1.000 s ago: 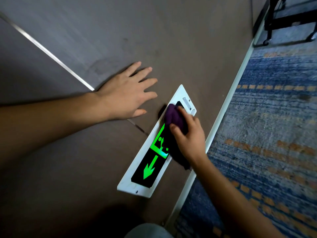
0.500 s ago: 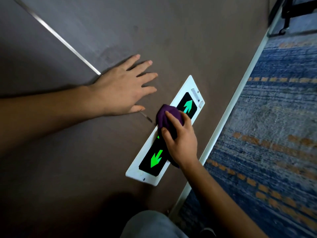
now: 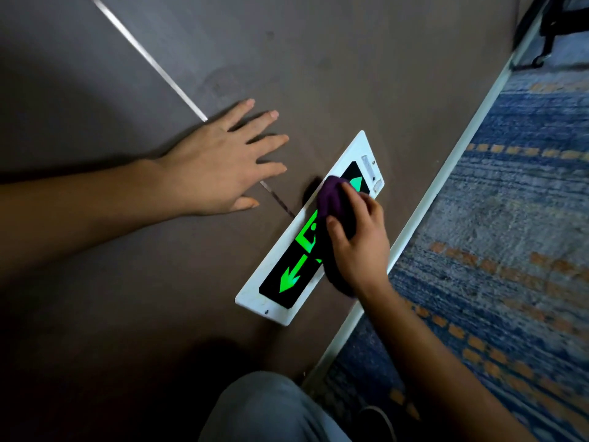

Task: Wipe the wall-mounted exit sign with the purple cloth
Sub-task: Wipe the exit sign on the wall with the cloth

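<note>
The exit sign (image 3: 280,283) is a long white-framed plate with a black face and glowing green arrows and a running figure, fixed low on the brown wall. My right hand (image 3: 360,244) presses the bunched purple cloth (image 3: 331,199) against the sign's upper middle, covering part of the figure. The green arrow at the far end peeks out just past the cloth. My left hand (image 3: 220,164) lies flat on the wall to the sign's left, fingers spread, holding nothing.
A thin metal strip (image 3: 149,59) runs diagonally across the wall and passes under my left hand. A white baseboard (image 3: 446,173) separates the wall from blue and orange patterned carpet (image 3: 510,234). My knee (image 3: 271,409) shows at the bottom. Black furniture legs (image 3: 548,33) stand at the top right.
My right hand slid the cloth down the sign toward its middle half a second ago, then back up toward the far end. The lower arrow and part of the figure are uncovered again.
</note>
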`<control>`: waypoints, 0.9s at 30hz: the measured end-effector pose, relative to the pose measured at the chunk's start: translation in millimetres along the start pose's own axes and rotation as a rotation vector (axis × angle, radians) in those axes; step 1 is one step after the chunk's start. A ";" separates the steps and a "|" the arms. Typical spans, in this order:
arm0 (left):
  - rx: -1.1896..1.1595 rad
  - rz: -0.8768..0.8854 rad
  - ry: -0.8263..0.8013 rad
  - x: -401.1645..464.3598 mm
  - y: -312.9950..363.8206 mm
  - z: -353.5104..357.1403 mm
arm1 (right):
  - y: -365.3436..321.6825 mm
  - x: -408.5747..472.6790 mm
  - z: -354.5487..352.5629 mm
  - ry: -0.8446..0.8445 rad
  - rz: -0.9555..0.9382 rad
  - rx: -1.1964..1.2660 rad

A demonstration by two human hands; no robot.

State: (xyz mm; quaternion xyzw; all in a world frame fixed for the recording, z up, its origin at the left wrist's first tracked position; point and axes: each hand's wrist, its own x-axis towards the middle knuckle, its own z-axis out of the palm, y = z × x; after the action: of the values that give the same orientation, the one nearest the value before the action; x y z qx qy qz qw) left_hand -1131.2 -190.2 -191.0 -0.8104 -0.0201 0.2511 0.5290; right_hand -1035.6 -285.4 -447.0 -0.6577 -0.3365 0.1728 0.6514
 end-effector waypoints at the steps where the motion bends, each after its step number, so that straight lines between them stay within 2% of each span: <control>1: -0.003 -0.006 -0.004 -3.9 0.8 0.1 | -0.6 7.1 -1.9 -0.002 0.010 -0.018; 5: -0.002 -0.032 -0.003 -21.0 5.2 2.2 | -6.8 11.9 6.5 -0.042 -0.022 -0.070; 10: 0.036 -0.021 -0.004 -30.9 7.8 3.8 | -13.0 -25.5 29.9 -0.100 -0.145 -0.069; 15: 0.021 -0.003 0.002 -30.7 6.0 3.8 | -13.5 -70.2 48.9 -0.106 -0.129 -0.054; 22: 0.024 0.006 0.010 -30.8 8.1 5.6 | 0.0 -107.5 44.4 -0.263 -0.304 -0.104; 24: 0.035 0.009 0.012 -33.3 11.2 8.3 | 3.4 -93.6 35.2 -0.224 -0.274 -0.066; 27: 0.038 0.020 0.013 -36.3 13.2 10.1 | 2.7 -58.9 22.7 -0.082 -0.188 -0.047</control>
State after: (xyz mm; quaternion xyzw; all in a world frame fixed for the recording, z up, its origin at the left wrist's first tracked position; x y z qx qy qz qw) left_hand -1170.3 -198.2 -191.6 -0.8018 -0.0037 0.2517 0.5420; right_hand -1092.3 -307.6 -464.1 -0.6306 -0.4270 0.1295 0.6350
